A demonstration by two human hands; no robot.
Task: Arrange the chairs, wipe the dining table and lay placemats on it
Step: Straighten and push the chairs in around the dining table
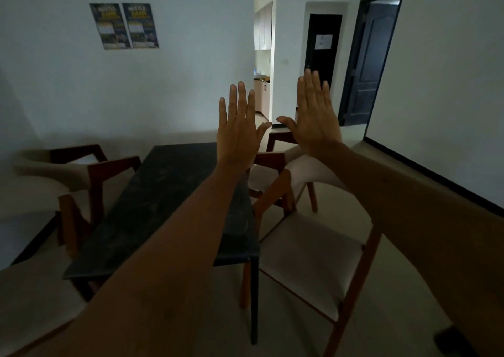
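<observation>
A dark, dusty dining table (152, 206) runs away from me in the middle of the dim room. Wooden chairs with pale cushions stand around it: one at the left (73, 176), a near one at the right (313, 258) turned at an angle, and another (272, 174) behind it. Both my arms are stretched out in front of me above the table. My left hand (238, 130) and my right hand (313, 119) are held up with straight fingers, backs toward me, thumbs nearly touching. Neither hand holds or touches anything.
Two posters (124, 25) hang on the white wall behind the table. A passage to a kitchen (263, 64) opens beyond, with a black door (323, 48) and an open dark blue door (365, 64) at the right. Pale floor lies right of the chairs.
</observation>
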